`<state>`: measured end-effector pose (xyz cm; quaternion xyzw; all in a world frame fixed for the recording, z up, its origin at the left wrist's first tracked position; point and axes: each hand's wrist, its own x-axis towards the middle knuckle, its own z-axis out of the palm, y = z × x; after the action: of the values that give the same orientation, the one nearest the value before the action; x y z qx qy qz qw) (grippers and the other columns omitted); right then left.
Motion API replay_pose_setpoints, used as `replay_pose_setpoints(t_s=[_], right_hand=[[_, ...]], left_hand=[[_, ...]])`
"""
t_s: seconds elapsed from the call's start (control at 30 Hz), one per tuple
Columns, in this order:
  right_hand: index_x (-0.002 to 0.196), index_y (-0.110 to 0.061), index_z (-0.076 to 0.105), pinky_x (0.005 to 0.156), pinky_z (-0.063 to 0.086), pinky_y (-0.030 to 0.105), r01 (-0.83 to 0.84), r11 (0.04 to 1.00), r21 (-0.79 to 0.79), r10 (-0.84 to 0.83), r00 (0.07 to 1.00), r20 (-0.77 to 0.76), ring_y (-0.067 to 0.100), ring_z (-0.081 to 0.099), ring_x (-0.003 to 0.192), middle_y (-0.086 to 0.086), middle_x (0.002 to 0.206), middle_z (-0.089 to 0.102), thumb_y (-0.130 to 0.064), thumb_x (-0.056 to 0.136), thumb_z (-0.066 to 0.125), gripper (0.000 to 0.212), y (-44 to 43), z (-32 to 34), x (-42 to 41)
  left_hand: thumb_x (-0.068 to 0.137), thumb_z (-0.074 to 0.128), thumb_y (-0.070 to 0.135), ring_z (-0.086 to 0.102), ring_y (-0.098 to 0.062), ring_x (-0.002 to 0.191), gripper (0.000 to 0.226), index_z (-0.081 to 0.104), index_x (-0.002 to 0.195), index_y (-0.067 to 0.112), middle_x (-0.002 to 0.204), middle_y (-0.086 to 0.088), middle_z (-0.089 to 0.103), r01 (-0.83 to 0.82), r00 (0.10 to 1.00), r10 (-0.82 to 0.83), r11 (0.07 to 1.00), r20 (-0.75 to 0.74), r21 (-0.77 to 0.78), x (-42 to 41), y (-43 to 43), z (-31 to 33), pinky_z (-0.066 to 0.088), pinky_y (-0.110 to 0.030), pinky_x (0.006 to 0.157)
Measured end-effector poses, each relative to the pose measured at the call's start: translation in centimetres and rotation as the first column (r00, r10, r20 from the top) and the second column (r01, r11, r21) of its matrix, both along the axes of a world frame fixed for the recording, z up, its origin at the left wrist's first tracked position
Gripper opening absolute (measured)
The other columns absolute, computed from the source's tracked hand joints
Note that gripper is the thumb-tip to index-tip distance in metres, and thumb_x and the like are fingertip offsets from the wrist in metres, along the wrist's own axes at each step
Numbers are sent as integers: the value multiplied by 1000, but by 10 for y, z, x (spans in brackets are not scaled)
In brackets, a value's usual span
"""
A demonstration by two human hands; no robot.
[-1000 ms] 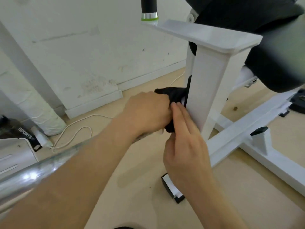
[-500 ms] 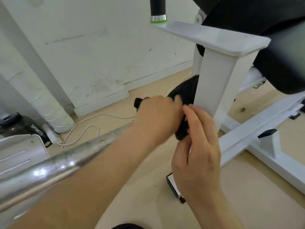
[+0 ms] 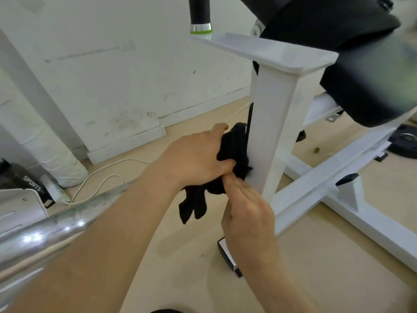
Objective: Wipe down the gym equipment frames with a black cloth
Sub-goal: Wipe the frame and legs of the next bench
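1. One black cloth [image 3: 233,150], bunched against the left face of the white upright post [image 3: 274,132], about halfway up it. Changed since a second ago: it was then nearly hidden under my hand, and now a loose tail hangs free below the bunch, left of the post.
2. Left hand [image 3: 198,160], left of the post. Fingers and thumb are curled round the bunch, pressing it to the post face. It kept this grip through the last second.
3. Right hand [image 3: 247,213], below the cloth at the post's near-left corner. Fingers [image 3: 232,182] are nearly straight, their tips on the cloth's lower fold, and they hold nothing. Earlier they lay flat on the post's edge.
4. Judgement: this looks like regathering, not stroking. The tail wants tucking in before the next pass, and the post's lower half is probably still to wipe.
5. Base rails [image 3: 338,177], white, running right from the post's foot.
6. Black pad [image 3: 361,64], above and right of the post.
7. Chrome bar [image 3: 45,233], well left of the post.
8. White cable [image 3: 108,175], on the floor left of the post.
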<state>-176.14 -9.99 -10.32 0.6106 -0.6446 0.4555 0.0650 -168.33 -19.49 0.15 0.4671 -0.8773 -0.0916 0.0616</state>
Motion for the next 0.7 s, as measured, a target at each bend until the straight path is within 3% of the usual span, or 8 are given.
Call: replay_pose_setpoints(t_s=[0.07, 0.13, 0.3, 0.4, 0.47, 0.53, 0.6, 0.7], right_hand=[[106, -10, 71, 68, 51, 19, -15, 998, 59, 11, 997, 79, 16, 67, 78, -1, 88, 73, 11, 69, 54, 46, 7, -12, 0], [108, -15, 71, 72, 43, 14, 27, 997, 78, -41, 980, 193, 14, 64, 80, -5, 90, 71, 6, 72, 53, 45, 18, -13, -1], [115, -25, 58, 82, 52, 26, -135, 982, 134, 11, 743, 669, 3, 62, 97, -15, 100, 66, 5, 85, 49, 44, 16, 10, -5], [123, -31, 52, 80, 57, 37, -424, 905, 28, 149, 378, 914, 12, 66, 98, -9, 102, 69, 6, 88, 52, 51, 22, 25, -10], [124, -32, 50, 72, 58, 35, -613, 790, 7, 149, 203, 968, 16, 69, 88, -2, 96, 72, 6, 90, 55, 51, 33, 40, -26], [115, -21, 55, 67, 54, 29, -724, 674, 145, 180, 351, 919, 16, 67, 73, 3, 85, 70, 2, 87, 60, 37, 44, 58, -49], [94, -10, 61, 63, 52, 28, -690, 621, 372, 228, 613, 756, 14, 61, 63, 3, 71, 65, 4, 83, 60, 17, 46, 76, -71], [80, -8, 66, 59, 52, 24, -494, 698, 519, 185, 824, 536, 14, 63, 57, 5, 63, 66, 4, 81, 60, 13, 44, 101, -106]], left_hand=[[81, 58, 55, 60, -22, 94, 52, 45, 121, 24, 104, 3, 62, 19, 987, -4, 996, 160, -91, -11, -4, -2, 49, -36, 74], [88, 54, 49, 60, -25, 96, 46, 48, 121, 17, 107, -1, 62, 46, 983, 21, 934, 182, -354, -13, 3, -14, 47, -36, 73], [90, 42, 12, 52, -29, 126, 38, 64, 121, 5, 131, -13, 60, 244, 967, -225, 705, 116, -666, 6, 40, -58, 32, -45, 112], [86, 49, 14, 66, -23, 102, 26, 70, 100, 16, 101, -3, 72, 210, 966, -257, 839, -26, -502, 8, 61, -56, 39, -33, 103], [93, 48, 28, 65, -10, 73, 19, 65, 84, 25, 76, 9, 68, 40, 920, -104, 984, -378, -173, 6, 79, -44, 49, -25, 75], [93, 48, 45, 60, -2, 63, 24, 58, 78, 29, 65, 13, 63, -14, 823, 72, 994, -563, 106, -1, 93, -37, 45, -19, 58], [89, 43, 57, 60, -1, 64, 26, 50, 88, 32, 64, 13, 63, 11, 859, 31, 997, -512, 78, -15, 104, -32, 45, -20, 59], [86, 38, 62, 57, -9, 57, 32, 34, 102, 34, 62, 9, 57, -12, 870, -37, 995, -492, -95, -30, 110, -32, 44, -31, 53]])
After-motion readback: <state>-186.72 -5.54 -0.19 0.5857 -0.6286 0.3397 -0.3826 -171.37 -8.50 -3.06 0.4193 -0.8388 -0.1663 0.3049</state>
